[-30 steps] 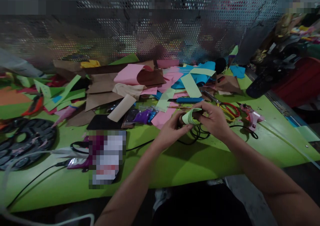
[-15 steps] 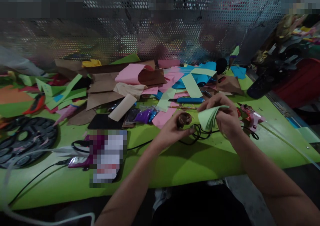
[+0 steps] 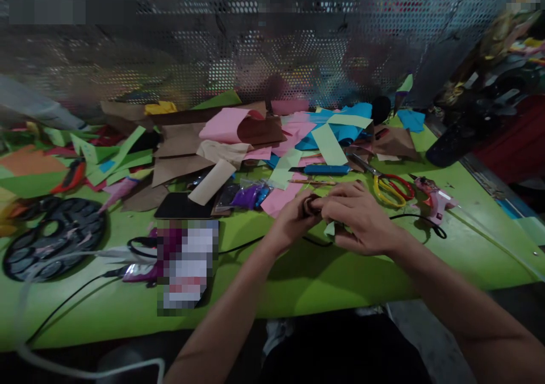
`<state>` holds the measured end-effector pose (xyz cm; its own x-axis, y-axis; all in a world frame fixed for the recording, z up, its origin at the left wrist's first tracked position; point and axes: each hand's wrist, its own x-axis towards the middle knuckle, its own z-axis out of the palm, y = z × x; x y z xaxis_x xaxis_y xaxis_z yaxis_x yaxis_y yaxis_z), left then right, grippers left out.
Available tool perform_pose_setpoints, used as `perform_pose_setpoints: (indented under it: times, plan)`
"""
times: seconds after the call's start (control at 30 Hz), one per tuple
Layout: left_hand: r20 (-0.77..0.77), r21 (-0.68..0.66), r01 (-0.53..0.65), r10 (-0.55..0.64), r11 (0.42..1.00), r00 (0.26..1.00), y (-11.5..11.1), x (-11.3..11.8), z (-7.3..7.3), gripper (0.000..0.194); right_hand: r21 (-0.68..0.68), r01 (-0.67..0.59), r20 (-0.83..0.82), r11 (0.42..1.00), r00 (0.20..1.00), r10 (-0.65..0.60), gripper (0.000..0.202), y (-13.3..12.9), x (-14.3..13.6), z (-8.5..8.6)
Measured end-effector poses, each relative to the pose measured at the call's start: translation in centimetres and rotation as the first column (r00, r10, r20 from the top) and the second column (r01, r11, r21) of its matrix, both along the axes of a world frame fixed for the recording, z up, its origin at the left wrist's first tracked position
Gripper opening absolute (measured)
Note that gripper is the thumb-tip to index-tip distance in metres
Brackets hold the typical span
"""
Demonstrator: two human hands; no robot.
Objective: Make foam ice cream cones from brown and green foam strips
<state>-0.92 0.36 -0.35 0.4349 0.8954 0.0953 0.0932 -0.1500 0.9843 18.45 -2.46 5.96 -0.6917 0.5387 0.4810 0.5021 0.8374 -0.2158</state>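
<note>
My left hand (image 3: 288, 224) is closed around a small, round, hollow brown thing (image 3: 310, 205), whose material I cannot make out. My right hand (image 3: 361, 220) meets it from the right, with its thumb and fingertips at the brown rim. Tucked under the right fingers is a bundle of light green paper pieces (image 3: 329, 230), mostly hidden by the hand. Beyond the hands lie a blue utility knife (image 3: 326, 169) and a thin brush-like stick (image 3: 313, 182). To the right of my right hand are scissors (image 3: 377, 174) with yellow and red handles.
A pink glue gun (image 3: 441, 205) rests at the right. Colored sheets, brown (image 3: 179, 140), pink (image 3: 223, 124) and blue (image 3: 360, 114), pile up against a perforated metal panel (image 3: 238, 55). At left are a black palette tray (image 3: 91, 236), a dark phone (image 3: 176, 205) and cables.
My right hand has moved left and down to the brown thing, carrying the green paper, now mostly covered. The scissors have come into sight behind it. My left hand keeps its hold.
</note>
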Motion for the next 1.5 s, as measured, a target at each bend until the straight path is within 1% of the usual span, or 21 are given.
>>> perform_pose_setpoints:
  times: [0.1,0.2,0.3,0.43,0.5,0.57,0.67,0.73,0.9,1.0,1.1,1.17,1.23,1.3,1.37,1.5]
  plan:
    - [-0.081,0.020,-0.030,0.031,0.999,0.996,0.1,-0.4,-0.7,0.022,0.065,0.039,0.106,0.997,0.993,-0.045,0.015,-0.4,-0.5,-0.2]
    - [-0.089,0.027,-0.036,0.039,0.999,0.995,0.1,-0.5,-0.7,0.021,0.082,0.061,0.160,0.995,0.984,-0.073,0.014,-0.5,-0.8,-0.3]
    - [-0.038,-0.004,-0.029,0.029,1.000,0.999,0.2,-0.1,-0.3,0.024,0.076,0.060,0.120,0.995,0.990,-0.069,0.013,-0.4,-0.6,-0.1]
    - [0.061,-0.076,0.001,0.003,0.997,0.998,0.3,0.3,0.5,0.039,0.095,0.017,0.009,0.995,1.000,-0.018,0.018,-0.2,0.0,0.1]
    - [0.074,-0.090,0.015,-0.009,0.996,0.997,0.2,0.4,0.9,0.043,0.104,-0.001,-0.013,0.995,1.000,0.003,0.019,-0.2,0.1,0.1]
    - [0.067,-0.087,0.034,-0.028,0.996,0.997,0.1,0.3,1.1,0.042,0.110,-0.015,-0.003,0.994,1.000,0.015,0.018,-0.3,0.1,0.1]
    - [0.042,-0.081,0.043,-0.040,0.996,0.998,0.1,0.1,1.2,0.039,0.129,-0.023,0.034,0.991,0.999,0.018,0.019,-0.4,-0.2,0.0]
    - [0.014,-0.053,0.027,-0.027,0.998,1.000,0.1,-0.1,1.1,0.035,0.141,-0.021,0.052,0.990,0.999,0.013,0.020,-0.5,-0.3,-0.1]
    - [-0.146,0.060,-0.037,0.045,0.998,0.988,-0.1,-0.5,0.2,0.018,0.129,0.030,0.093,0.991,0.995,-0.042,0.016,-0.6,-0.7,-0.4]
    - [-0.199,0.103,-0.059,0.079,0.993,0.977,-0.1,-0.7,-0.2,0.018,0.098,0.055,0.112,0.994,0.992,-0.066,0.015,-0.7,-0.9,-0.5]
    - [-0.233,0.112,-0.079,0.103,0.991,0.967,-0.1,-0.6,0.0,0.018,0.065,0.068,0.113,0.996,0.991,-0.075,0.013,-0.6,-1.0,-0.6]
    - [-0.191,0.077,-0.067,0.081,0.995,0.978,-0.1,-0.5,0.3,0.019,0.031,0.067,0.074,0.997,0.995,-0.069,0.013,-0.5,-0.8,-0.6]
    - [-0.100,0.034,-0.047,0.050,0.998,0.994,0.0,-0.2,0.4,0.023,0.001,0.050,-0.007,0.999,0.999,-0.050,0.014,-0.3,-0.5,-0.5]
    - [-0.027,0.009,-0.047,0.048,0.999,0.998,0.1,0.0,0.4,0.026,-0.014,0.030,-0.087,0.999,0.996,-0.031,0.017,-0.2,-0.2,-0.4]
    - [-0.018,0.007,-0.065,0.065,0.998,0.998,0.2,0.1,0.1,0.029,-0.015,0.030,-0.124,0.999,0.992,-0.031,0.019,-0.2,0.0,-0.3]
    - [-0.085,0.049,-0.073,0.077,0.996,0.993,0.3,-0.1,-0.6,0.029,0.006,0.070,-0.071,0.998,0.995,-0.069,0.018,-0.2,-0.1,-0.3]
